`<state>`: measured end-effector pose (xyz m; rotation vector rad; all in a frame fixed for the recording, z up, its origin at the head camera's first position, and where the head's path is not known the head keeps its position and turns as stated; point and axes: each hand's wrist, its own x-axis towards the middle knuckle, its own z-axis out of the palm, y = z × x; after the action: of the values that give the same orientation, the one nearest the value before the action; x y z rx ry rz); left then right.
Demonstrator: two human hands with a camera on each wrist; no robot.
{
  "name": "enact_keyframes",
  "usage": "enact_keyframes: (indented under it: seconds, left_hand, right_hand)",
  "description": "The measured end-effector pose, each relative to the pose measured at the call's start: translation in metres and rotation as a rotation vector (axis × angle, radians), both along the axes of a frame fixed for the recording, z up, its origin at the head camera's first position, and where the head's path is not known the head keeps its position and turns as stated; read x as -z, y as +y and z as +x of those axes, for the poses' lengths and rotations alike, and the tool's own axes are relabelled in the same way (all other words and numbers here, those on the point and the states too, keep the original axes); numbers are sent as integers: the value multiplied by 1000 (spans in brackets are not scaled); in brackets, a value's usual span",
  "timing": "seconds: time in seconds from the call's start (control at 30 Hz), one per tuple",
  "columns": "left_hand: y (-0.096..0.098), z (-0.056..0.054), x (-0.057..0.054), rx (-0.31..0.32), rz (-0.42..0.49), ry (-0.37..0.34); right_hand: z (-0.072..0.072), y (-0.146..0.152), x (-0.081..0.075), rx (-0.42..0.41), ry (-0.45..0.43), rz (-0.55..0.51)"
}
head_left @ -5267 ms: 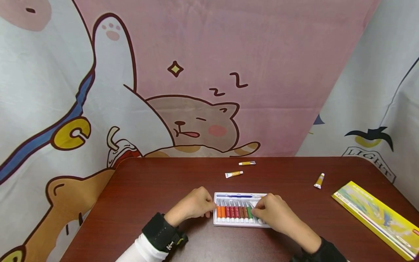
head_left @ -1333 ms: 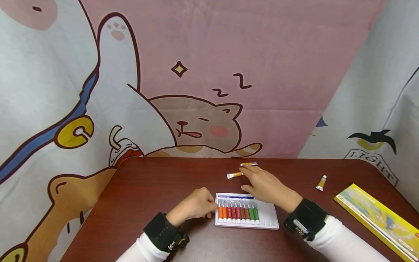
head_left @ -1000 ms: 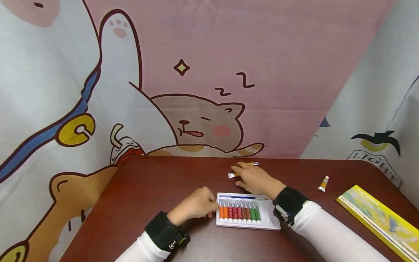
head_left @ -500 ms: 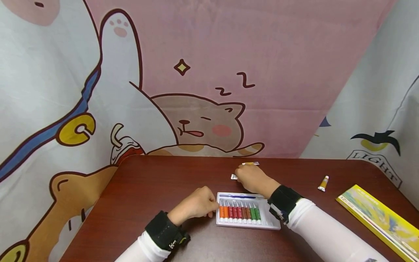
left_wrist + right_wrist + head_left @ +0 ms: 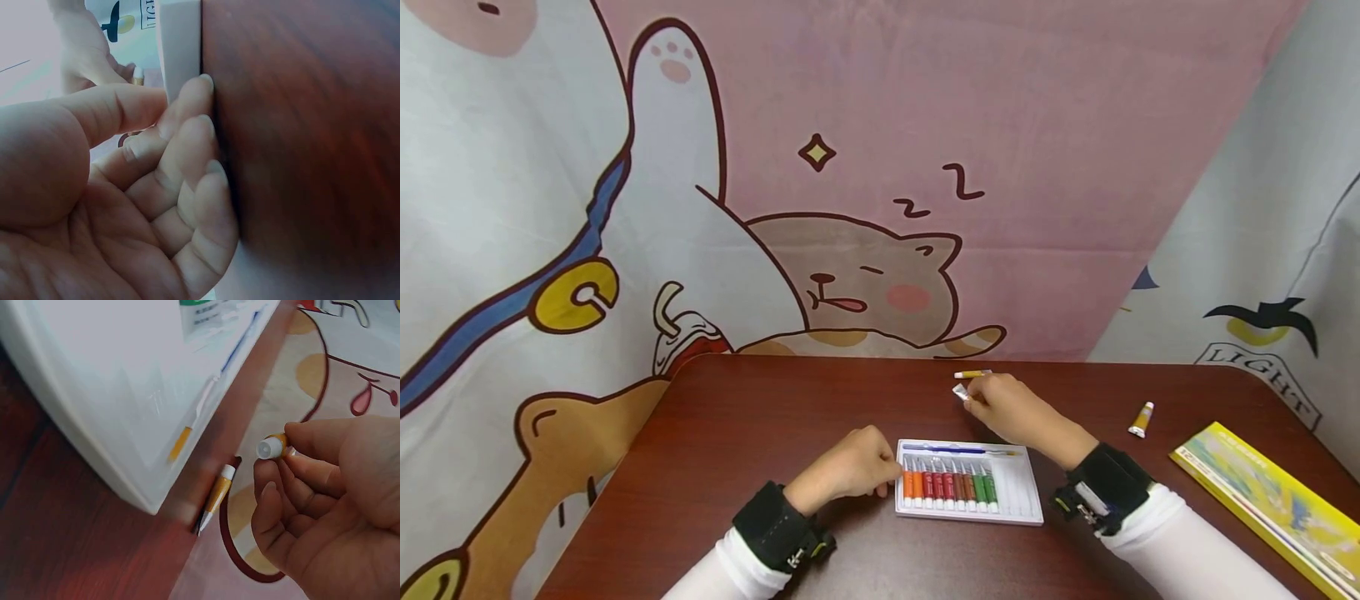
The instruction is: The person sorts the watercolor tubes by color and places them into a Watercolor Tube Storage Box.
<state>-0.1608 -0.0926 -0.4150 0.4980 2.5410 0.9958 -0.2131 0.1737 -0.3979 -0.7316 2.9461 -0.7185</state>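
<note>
My right hand (image 5: 1017, 408) pinches a yellow-ochre paint tube (image 5: 274, 447) between thumb and fingers, above the far part of the table. Its white cap faces the camera in the right wrist view. In the head view only the tube's flat silvery end shows. My left hand (image 5: 844, 465), fingers curled, holds the left edge of a white plastic paint tray (image 5: 1018, 492) between thumb and index finger. Orange, red, brown and green paint tubes (image 5: 949, 486) stand side by side in the tray's left and middle slots. The right slots are bare. A blue-handled paintbrush (image 5: 955, 451) lies along its far side.
Another ochre tube (image 5: 972, 374) lies near the table's far edge, just beyond my right hand. A third ochre tube (image 5: 1141, 420) lies farther right. The yellow paint box (image 5: 1262, 500) lies at the right. A printed cloth (image 5: 1037, 167) hangs behind the brown table (image 5: 737, 417).
My right hand left the tray, reached to the far tubes and took hold of the nearer one. It has now lifted that tube and moved slightly right. My left hand stayed at the tray.
</note>
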Motion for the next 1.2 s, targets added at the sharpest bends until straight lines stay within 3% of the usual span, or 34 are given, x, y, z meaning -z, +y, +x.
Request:
enact_keyframes:
  seconds: [0.4, 0.63, 0.83, 1.2]
  left_hand:
    - [0, 1, 1, 4, 0, 12]
    - [0, 1, 0, 8, -2, 9]
    - [0, 0, 0, 15, -5, 18]
    - [0, 0, 0, -4, -10, -8]
  right_hand:
    - [38, 10, -1, 206, 2, -146]
    - [67, 13, 0, 227, -21, -169]
    - [85, 15, 4, 252, -90, -207]
    - [99, 13, 15, 269, -116, -210]
